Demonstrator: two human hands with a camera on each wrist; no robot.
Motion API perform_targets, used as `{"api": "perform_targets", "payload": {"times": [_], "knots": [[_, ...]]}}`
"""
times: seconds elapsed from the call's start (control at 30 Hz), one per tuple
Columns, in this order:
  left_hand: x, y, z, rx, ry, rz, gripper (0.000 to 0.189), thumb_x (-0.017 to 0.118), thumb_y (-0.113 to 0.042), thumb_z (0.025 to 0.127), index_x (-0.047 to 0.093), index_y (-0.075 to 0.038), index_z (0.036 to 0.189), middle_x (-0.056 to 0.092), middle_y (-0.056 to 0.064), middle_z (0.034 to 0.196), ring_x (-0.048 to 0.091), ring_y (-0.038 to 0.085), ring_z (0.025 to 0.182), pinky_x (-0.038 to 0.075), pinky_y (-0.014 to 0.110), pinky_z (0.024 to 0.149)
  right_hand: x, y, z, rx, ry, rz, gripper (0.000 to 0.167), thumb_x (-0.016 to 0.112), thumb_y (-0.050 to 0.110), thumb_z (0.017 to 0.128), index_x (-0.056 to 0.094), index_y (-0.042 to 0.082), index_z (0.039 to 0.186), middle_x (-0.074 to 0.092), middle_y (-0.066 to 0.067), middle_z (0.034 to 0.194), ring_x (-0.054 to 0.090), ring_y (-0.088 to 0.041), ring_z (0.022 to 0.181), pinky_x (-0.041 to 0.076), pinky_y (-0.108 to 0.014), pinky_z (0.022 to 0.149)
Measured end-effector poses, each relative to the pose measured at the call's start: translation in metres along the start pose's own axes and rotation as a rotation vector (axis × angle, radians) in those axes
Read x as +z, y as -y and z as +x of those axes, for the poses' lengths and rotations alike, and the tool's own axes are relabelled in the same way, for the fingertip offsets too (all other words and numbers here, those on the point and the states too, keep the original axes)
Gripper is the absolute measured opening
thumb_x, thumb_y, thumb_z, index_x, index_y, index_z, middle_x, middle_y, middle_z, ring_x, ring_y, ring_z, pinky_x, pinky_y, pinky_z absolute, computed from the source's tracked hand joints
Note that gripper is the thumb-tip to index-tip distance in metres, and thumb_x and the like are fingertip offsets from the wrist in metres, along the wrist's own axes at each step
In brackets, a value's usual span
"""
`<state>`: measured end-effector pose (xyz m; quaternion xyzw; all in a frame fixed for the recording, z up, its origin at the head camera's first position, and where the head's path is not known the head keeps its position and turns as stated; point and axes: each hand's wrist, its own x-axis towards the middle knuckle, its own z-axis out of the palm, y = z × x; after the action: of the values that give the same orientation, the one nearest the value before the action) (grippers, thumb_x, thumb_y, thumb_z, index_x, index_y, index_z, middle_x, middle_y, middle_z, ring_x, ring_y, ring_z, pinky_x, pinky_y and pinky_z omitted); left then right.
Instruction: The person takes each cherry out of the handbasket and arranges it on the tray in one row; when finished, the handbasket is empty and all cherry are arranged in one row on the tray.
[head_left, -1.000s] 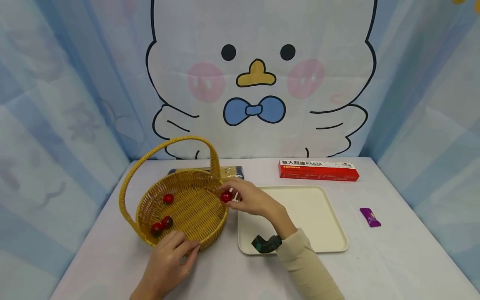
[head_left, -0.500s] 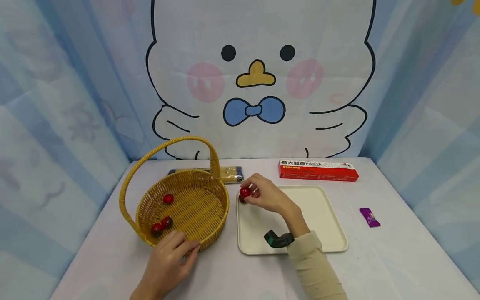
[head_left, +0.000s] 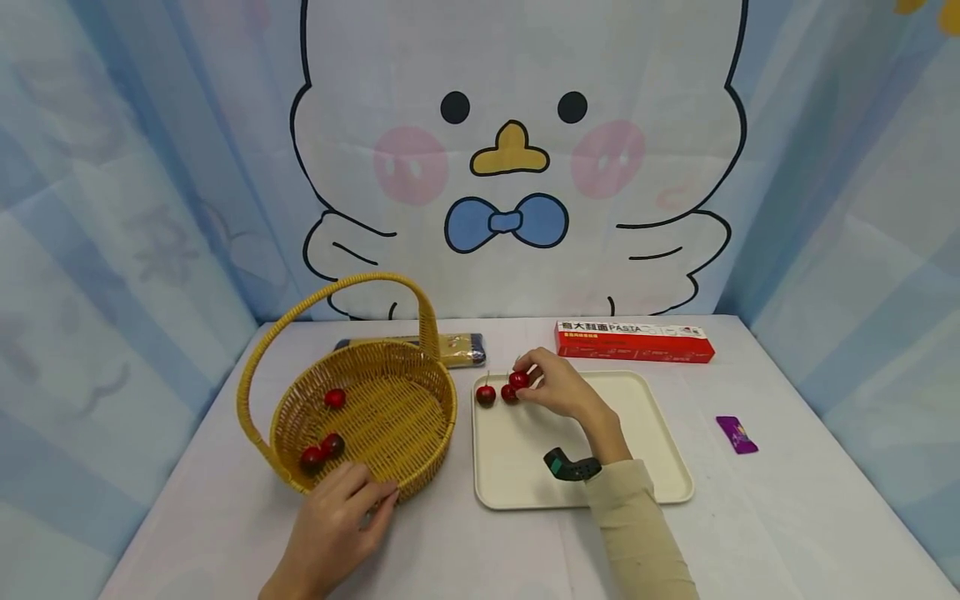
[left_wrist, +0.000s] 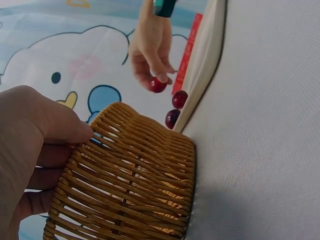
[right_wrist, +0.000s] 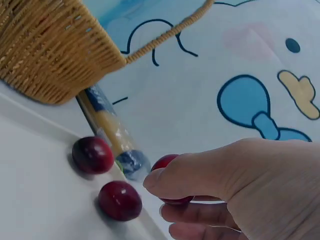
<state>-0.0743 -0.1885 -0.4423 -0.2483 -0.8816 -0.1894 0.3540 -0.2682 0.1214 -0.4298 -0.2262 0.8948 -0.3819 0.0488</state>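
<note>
My right hand (head_left: 557, 385) pinches a red cherry (head_left: 519, 380) between thumb and fingers, just above the back left part of the cream tray (head_left: 585, 467). Two dark red cherries lie on that tray near its back left corner: one (right_wrist: 93, 155) at the corner, another (right_wrist: 120, 200) right beside the held one. My left hand (head_left: 337, 525) grips the near rim of the yellow wicker basket (left_wrist: 130, 170), thumb outside in the left wrist view. Inside the basket are a lone cherry (head_left: 335, 398) and a pair of cherries (head_left: 322, 452) near its left wall.
The basket's tall arched handle (head_left: 330, 287) rises on the left. Behind the basket lies a clear and blue packet of pasta (head_left: 463, 350). A red pasta box (head_left: 633, 342) stands behind the tray, and a small purple wrapped sweet (head_left: 737, 434) lies to the right.
From the basket's right rim, my right hand has carried the cherry rightward over the tray. Two cherries now show on the tray's back left. My left hand stays on the basket rim.
</note>
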Motion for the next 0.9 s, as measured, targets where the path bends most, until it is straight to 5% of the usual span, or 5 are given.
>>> {"api": "perform_targets", "payload": {"times": [0.9], "knots": [[-0.001, 0.000, 0.000, -0.026, 0.040, 0.015, 0.063, 0.032, -0.050, 0.103, 0.078, -0.015, 0.080, 0.056, -0.011, 0.075, 0.041, 0.000, 0.071, 0.034, 0.011, 0.063, 0.004, -0.028, 0.003, 0.184, -0.003, -0.093, 0.034, 0.079, 0.005, 0.083, 0.067, 0.004, 0.114, 0.067, -0.011, 0.104, 0.060, -0.021, 0.092, 0.053, -0.039, 0.087]]}}
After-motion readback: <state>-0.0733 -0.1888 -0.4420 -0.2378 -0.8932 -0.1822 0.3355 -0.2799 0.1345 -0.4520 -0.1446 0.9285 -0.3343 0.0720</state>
